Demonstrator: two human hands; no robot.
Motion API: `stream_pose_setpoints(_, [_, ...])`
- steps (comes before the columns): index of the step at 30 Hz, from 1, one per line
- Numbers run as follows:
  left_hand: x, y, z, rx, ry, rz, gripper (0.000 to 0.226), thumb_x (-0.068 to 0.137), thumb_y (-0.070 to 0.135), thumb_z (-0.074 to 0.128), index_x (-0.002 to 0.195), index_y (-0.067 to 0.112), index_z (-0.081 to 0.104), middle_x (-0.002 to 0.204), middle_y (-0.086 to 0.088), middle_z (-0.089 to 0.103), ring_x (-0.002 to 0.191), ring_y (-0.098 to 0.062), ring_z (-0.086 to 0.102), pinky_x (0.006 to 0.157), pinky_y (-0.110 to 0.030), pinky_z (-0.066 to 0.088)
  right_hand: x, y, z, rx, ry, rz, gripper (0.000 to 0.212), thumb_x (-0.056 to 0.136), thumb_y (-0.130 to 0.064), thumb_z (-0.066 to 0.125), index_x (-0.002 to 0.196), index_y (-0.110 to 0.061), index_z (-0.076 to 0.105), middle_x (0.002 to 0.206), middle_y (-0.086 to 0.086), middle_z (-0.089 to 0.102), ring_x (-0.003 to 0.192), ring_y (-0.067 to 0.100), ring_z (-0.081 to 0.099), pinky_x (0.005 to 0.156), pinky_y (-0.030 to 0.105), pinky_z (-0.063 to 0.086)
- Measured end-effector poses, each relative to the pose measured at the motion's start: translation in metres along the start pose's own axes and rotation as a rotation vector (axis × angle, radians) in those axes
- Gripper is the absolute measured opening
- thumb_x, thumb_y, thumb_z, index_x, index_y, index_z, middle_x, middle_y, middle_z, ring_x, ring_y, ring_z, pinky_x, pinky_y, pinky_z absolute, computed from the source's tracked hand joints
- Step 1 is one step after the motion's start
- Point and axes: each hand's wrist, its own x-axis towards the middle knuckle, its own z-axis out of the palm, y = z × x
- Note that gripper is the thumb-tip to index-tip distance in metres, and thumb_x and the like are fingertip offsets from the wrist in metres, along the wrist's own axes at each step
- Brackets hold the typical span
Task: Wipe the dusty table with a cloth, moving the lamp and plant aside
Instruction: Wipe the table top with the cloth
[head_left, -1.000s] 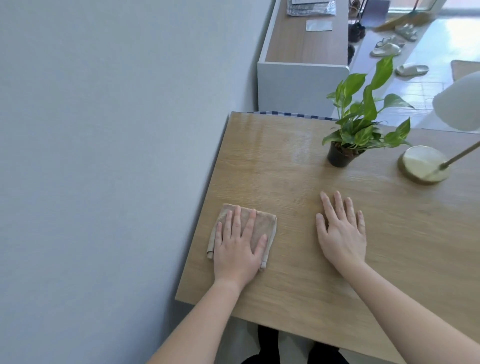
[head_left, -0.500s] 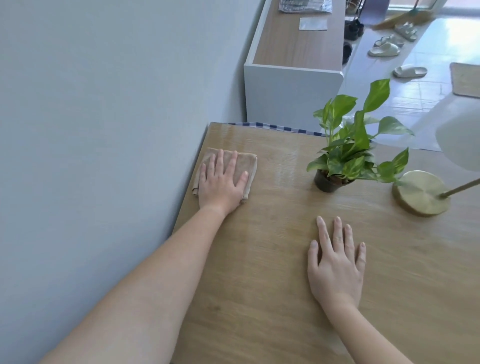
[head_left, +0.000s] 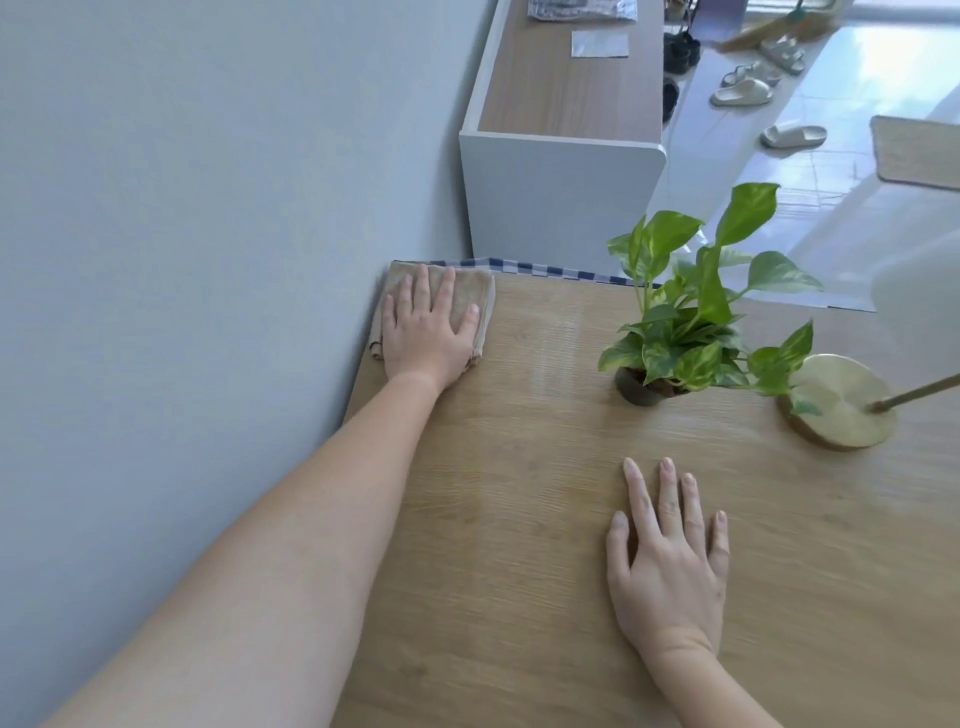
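Light wood-grain worktop (head_left: 519, 519) abuts a grey wall (head_left: 208, 260) on its left. Lamp with round brass base and white shade (head_left: 836, 400) stands at far right, with the green leafy plant in a dark pot (head_left: 691, 332) just beside it. Right hand (head_left: 670, 566) lies flat on the worktop, fingers straight, holding nothing. Left hand (head_left: 428, 332) presses flat, fingers extended, on the folded beige cloth (head_left: 483, 299) — far left corner, against the wall.

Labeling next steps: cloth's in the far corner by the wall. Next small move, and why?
Probably slide the cloth right along the far edge, toward the plant. The left hand presses it flat in the corner of the table by the wall, so there is no room ahead or left; the plant and lamp stand further right.
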Motion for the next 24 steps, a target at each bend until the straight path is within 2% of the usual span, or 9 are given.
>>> stream_pose_setpoints(8, [-0.086, -0.037, 0.014, -0.005, 0.030, 0.048, 0.077, 0.106, 0.067, 0.015, 0.172, 0.030, 0.004, 0.181, -0.002, 0.002, 0.167, -0.021, -0.003, 0.134, -0.045, -0.004, -0.002, -0.007, -0.011, 0.002, -0.033, 0.019, 0.058, 0.108, -0.048, 0.028, 0.165, -0.049, 0.020, 0.176, -0.008, 0.017, 0.163, 0.014, 0.009, 0.132, 0.047, 0.002])
stream_pose_setpoints(11, [-0.127, -0.052, 0.019, -0.003, 0.033, 0.041, 0.076, 0.106, 0.069, 0.015, 0.172, 0.032, 0.004, 0.181, -0.003, 0.003, 0.167, -0.022, -0.002, 0.135, -0.047, -0.001, -0.003, -0.010, -0.016, 0.011, -0.049, 0.026, 0.059, 0.109, -0.046, 0.034, 0.165, -0.049, 0.020, 0.176, -0.007, 0.015, 0.164, 0.015, 0.007, 0.132, 0.048, 0.003])
stream_pose_setpoints(15, [-0.193, -0.072, 0.025, 0.001, 0.032, 0.044, 0.074, 0.106, 0.070, 0.017, 0.171, 0.039, 0.004, 0.180, -0.006, 0.006, 0.167, -0.025, 0.000, 0.134, -0.050, 0.003, -0.007, -0.011, -0.021, 0.023, -0.057, 0.021, 0.058, 0.109, -0.047, 0.032, 0.166, -0.048, 0.020, 0.177, -0.006, 0.014, 0.164, 0.016, 0.007, 0.132, 0.048, 0.001])
stream_pose_setpoints(24, [-0.334, -0.117, 0.034, -0.004, -0.008, 0.026, 0.072, 0.108, 0.071, 0.017, 0.169, 0.043, -0.007, 0.180, 0.005, -0.010, 0.165, -0.016, -0.014, 0.135, -0.048, 0.000, -0.014, -0.015, -0.029, 0.036, -0.077, 0.010, 0.057, 0.109, -0.047, 0.026, 0.166, -0.046, 0.019, 0.177, -0.005, 0.013, 0.164, 0.017, 0.006, 0.132, 0.048, 0.001])
